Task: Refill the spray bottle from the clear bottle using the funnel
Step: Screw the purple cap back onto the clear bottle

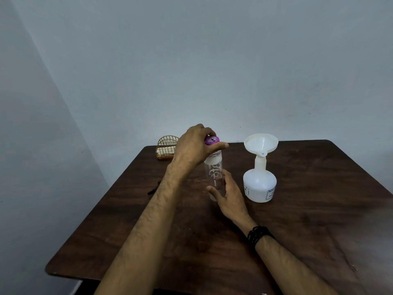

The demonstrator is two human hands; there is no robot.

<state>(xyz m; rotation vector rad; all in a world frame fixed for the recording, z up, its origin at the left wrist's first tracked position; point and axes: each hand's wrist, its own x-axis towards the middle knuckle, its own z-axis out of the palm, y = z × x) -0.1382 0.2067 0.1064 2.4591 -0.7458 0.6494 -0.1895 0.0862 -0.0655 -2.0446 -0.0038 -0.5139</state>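
On the dark wooden bench [297, 220], directly under my left grip, stood the clear bottle [214, 177], upright and printed with pale lettering down its side. My left hand [191, 145] was closed from above on its purple cap [63, 140]; thumb and fingers pinched the cap's rim, and the cap sat at the top of the bottle's neck. I could not tell whether the cap was still threaded on or already loose.

My right hand [228, 194] was at the lower part of the same bottle, on the side nearer me. Its fingers were spread and loosely curved toward the glassy wall, the grip open; whether the fingertips actually touched the bottle I could not tell. A black band [258, 235] circled that wrist.

To the right of both grips, near but apart from the clear bottle, stood the white spray bottle [259, 184], a squat round body with a narrow neck and a blue-printed label low on its right side. The white funnel [261, 142] sat in its neck, tilted, with the wide mouth tipped toward me.

Beyond my left grip, at the far left corner of the bench, rested a small gold wire holder [165, 147]. Left of my left forearm, at the bench edge, lay a thin dark object [154, 189] too small to identify.
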